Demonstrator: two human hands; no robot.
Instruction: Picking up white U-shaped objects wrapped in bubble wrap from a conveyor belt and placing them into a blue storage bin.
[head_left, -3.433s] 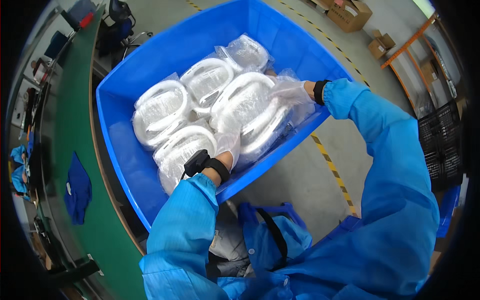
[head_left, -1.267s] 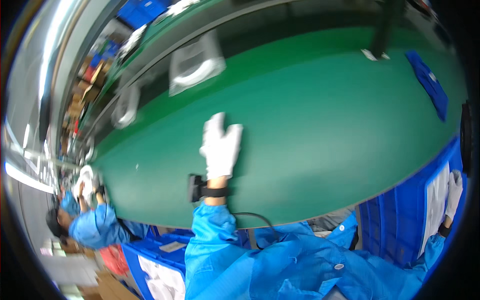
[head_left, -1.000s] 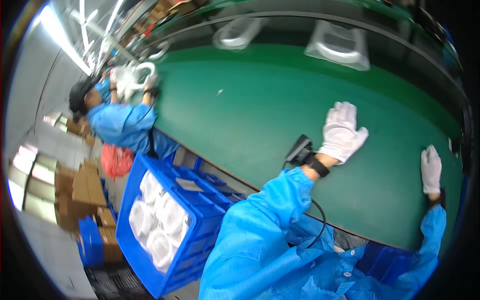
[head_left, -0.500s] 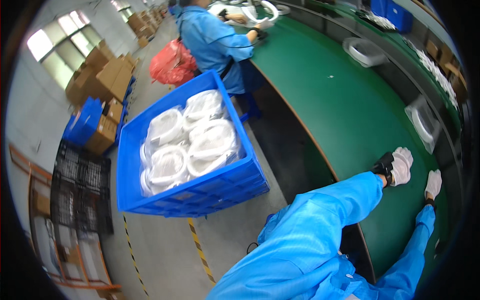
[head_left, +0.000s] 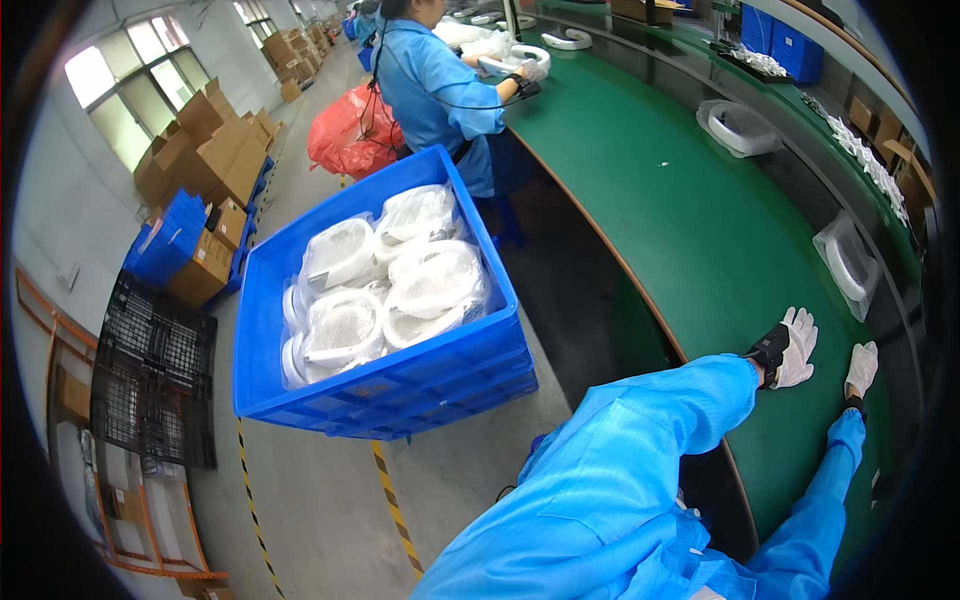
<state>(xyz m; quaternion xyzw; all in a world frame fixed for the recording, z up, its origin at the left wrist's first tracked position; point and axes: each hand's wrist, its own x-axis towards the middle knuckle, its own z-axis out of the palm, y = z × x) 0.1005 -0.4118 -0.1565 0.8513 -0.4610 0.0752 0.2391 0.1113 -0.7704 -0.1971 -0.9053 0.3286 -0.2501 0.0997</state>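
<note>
My left hand [head_left: 796, 350], in a white glove with a black band at the wrist, rests on the green tabletop [head_left: 650, 215] with its fingers spread. Close to its right, my right hand [head_left: 861, 369], also gloved in white, lies with its fingers stretched out. Neither hand holds anything. Beyond them, near the table's right border, is a curved white part in a clear plastic bag [head_left: 849, 264]. Another bagged white part [head_left: 738, 129] lies farther up the table.
A blue crate [head_left: 450, 390] with several bagged white ring-shaped parts [head_left: 343, 328] stands left of the table. Past it, a co-worker in blue [head_left: 430, 80] handles a white part beside a red bag [head_left: 355, 128]. Cartons [head_left: 225, 150] and black pallets [head_left: 155, 370] line the left wall.
The view has shifted slightly. My left hand's fingers are spread wider, while both hands stay over the same part of the table. The co-worker's hands have come lower and closer together.
</note>
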